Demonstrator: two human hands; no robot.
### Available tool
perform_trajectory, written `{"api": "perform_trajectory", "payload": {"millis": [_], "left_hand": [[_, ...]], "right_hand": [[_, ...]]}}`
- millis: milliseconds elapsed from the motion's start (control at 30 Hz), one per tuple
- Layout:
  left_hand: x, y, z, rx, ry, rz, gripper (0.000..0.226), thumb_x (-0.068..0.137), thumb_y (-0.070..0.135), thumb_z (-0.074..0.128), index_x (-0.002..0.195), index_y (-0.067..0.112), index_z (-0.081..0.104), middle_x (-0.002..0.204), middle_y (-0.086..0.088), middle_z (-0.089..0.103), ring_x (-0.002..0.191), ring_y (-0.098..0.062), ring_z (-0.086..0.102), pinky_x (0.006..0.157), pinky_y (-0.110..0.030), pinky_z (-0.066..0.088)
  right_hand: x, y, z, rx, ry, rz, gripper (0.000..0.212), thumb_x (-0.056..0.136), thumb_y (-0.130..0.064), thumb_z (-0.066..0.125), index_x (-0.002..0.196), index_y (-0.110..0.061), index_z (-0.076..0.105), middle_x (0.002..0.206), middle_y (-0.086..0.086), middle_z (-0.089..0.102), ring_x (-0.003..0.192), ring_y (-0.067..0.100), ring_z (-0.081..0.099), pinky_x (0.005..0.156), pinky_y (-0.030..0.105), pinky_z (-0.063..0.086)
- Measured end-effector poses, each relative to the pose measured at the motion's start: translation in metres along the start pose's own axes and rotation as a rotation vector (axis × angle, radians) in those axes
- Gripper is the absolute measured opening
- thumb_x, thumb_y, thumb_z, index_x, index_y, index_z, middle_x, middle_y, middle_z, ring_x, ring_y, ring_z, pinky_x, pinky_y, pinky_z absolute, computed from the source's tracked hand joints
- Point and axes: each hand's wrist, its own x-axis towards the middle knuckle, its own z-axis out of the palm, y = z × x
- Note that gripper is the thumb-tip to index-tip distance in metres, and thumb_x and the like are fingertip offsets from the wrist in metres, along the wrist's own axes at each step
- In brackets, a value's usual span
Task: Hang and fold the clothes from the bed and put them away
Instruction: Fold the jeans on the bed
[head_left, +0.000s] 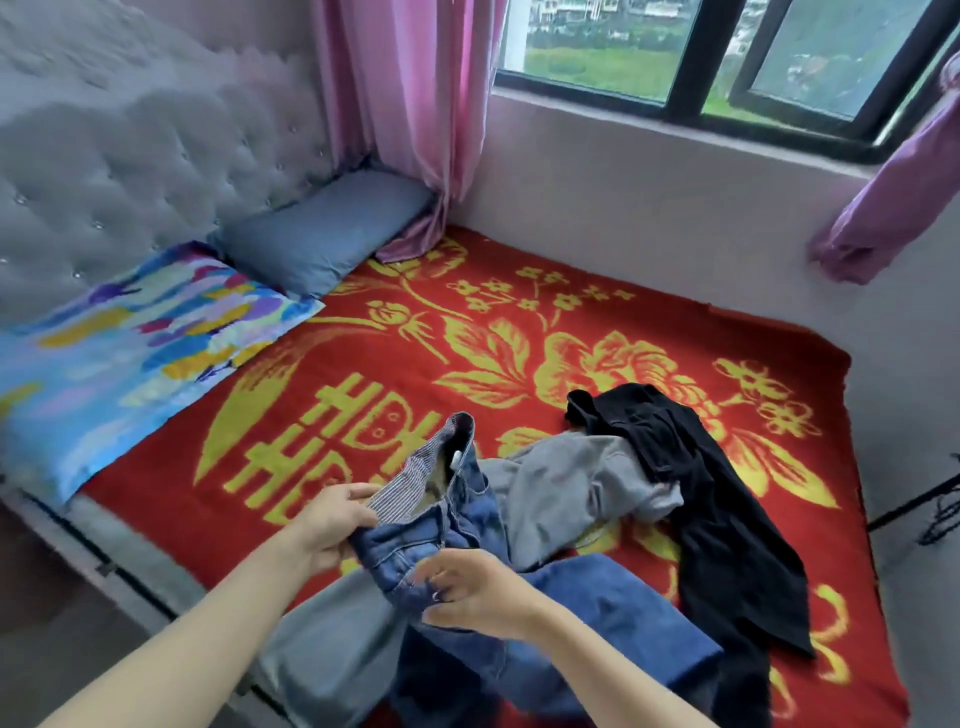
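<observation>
A pair of blue jeans (613, 618) lies at the near edge of the bed, its waistband lifted. My left hand (332, 525) grips the waistband where the striped lining shows. My right hand (472, 592) pinches the denim lower down on the waist. Under and beside the jeans lies a grey garment (566, 493). A black garment (717, 519) is draped over the grey one and runs toward the near right. All rest on a red blanket (415, 332) with yellow flowers.
A blue pillow (322, 234) and a multicoloured pillow (114, 353) lie by the tufted grey headboard (119, 145) at left. Pink curtains (410, 104) hang in the corner and at right. A window (675, 52) sits above the far wall. A dark wire object (935, 504) stands at the right edge.
</observation>
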Motion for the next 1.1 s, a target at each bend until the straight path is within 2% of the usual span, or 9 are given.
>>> {"api": "perform_trajectory", "payload": {"millis": [100, 300, 433, 567, 700, 833, 900, 967, 1100], "left_hand": [[-0.005, -0.023, -0.03, 0.221, 0.017, 0.068, 0.059, 0.075, -0.026, 0.037, 0.124, 0.002, 0.057, 0.102, -0.019, 0.059, 0.078, -0.03, 0.052, 0.063, -0.036, 0.041], [-0.037, -0.016, -0.105, 0.548, -0.171, 0.264, 0.075, 0.072, -0.018, 0.033, 0.115, 0.036, 0.062, 0.121, 0.007, 0.063, 0.103, -0.005, 0.061, 0.08, -0.025, 0.053], [-0.063, 0.013, -0.16, 0.84, -0.238, 0.487, 0.077, 0.074, -0.018, 0.033, 0.126, 0.033, 0.058, 0.126, 0.026, 0.052, 0.12, 0.014, 0.043, 0.1, -0.004, 0.03], [-0.093, 0.036, -0.242, 0.917, -0.194, 0.562, 0.077, 0.073, -0.022, 0.032, 0.119, 0.033, 0.063, 0.108, 0.044, 0.052, 0.108, 0.028, 0.042, 0.094, 0.002, 0.029], [-0.11, 0.042, -0.312, 1.004, -0.162, 0.565, 0.079, 0.068, -0.022, 0.029, 0.113, 0.031, 0.067, 0.103, 0.04, 0.055, 0.102, 0.027, 0.046, 0.094, -0.001, 0.033], [-0.126, 0.037, -0.368, 1.048, -0.121, 0.526, 0.078, 0.064, -0.022, 0.028, 0.109, 0.025, 0.071, 0.095, 0.044, 0.056, 0.099, 0.025, 0.05, 0.091, -0.002, 0.036], [-0.134, 0.035, -0.389, 1.009, -0.096, 0.508, 0.078, 0.064, -0.023, 0.028, 0.104, 0.028, 0.072, 0.096, 0.04, 0.06, 0.103, 0.018, 0.053, 0.095, -0.006, 0.038], [-0.143, 0.033, -0.411, 0.952, -0.044, 0.509, 0.08, 0.065, -0.025, 0.029, 0.105, 0.033, 0.068, 0.1, 0.034, 0.062, 0.106, 0.012, 0.056, 0.096, -0.007, 0.038], [-0.143, 0.021, -0.431, 0.835, 0.079, 0.493, 0.079, 0.073, -0.023, 0.033, 0.117, 0.04, 0.051, 0.118, 0.022, 0.054, 0.116, 0.001, 0.049, 0.091, -0.001, 0.034]], "right_hand": [[0.015, 0.025, 0.001, 0.037, 0.136, 0.246, 0.018, 0.085, -0.008, 0.062, 0.103, -0.013, 0.065, 0.095, -0.002, 0.064, 0.088, 0.008, 0.057, 0.081, 0.02, 0.046], [0.07, 0.037, 0.004, -0.2, 0.377, 0.498, 0.051, 0.086, -0.013, 0.058, 0.135, -0.011, 0.042, 0.119, 0.01, 0.059, 0.091, 0.018, 0.056, 0.068, 0.024, 0.039], [0.107, 0.016, 0.0, -0.045, 0.566, 0.559, 0.064, 0.083, -0.008, 0.059, 0.14, -0.006, 0.031, 0.11, 0.015, 0.056, 0.078, 0.019, 0.048, 0.06, 0.027, 0.038], [0.163, -0.026, 0.021, 0.034, 0.596, 0.374, 0.097, 0.073, 0.008, 0.07, 0.15, -0.01, 0.013, 0.138, 0.019, 0.041, 0.107, 0.026, 0.053, 0.086, 0.038, 0.051], [0.217, -0.069, 0.055, 0.06, 0.349, 0.156, 0.116, 0.068, 0.022, 0.066, 0.151, -0.026, 0.0, 0.145, 0.011, 0.03, 0.082, 0.009, 0.052, 0.051, 0.018, 0.05], [0.254, -0.1, 0.111, -0.174, 0.153, 0.215, 0.089, 0.071, 0.011, 0.068, 0.142, -0.023, 0.028, 0.089, 0.003, 0.054, 0.081, 0.02, 0.055, 0.047, 0.012, 0.042], [0.261, -0.11, 0.127, -0.416, 0.098, 0.221, 0.028, 0.075, 0.002, 0.067, 0.091, -0.02, 0.057, 0.067, -0.005, 0.048, 0.077, 0.015, 0.049, 0.045, 0.011, 0.033], [0.267, -0.115, 0.125, -0.64, 0.097, 0.19, 0.032, 0.08, -0.004, 0.059, 0.058, -0.019, 0.041, 0.055, -0.007, 0.038, 0.071, 0.014, 0.043, 0.047, 0.021, 0.029], [0.261, -0.144, 0.08, -0.426, 0.32, 0.218, 0.026, 0.083, 0.005, 0.053, 0.061, -0.009, 0.053, 0.056, 0.002, 0.043, 0.045, 0.01, 0.041, 0.044, 0.021, 0.031]]}}
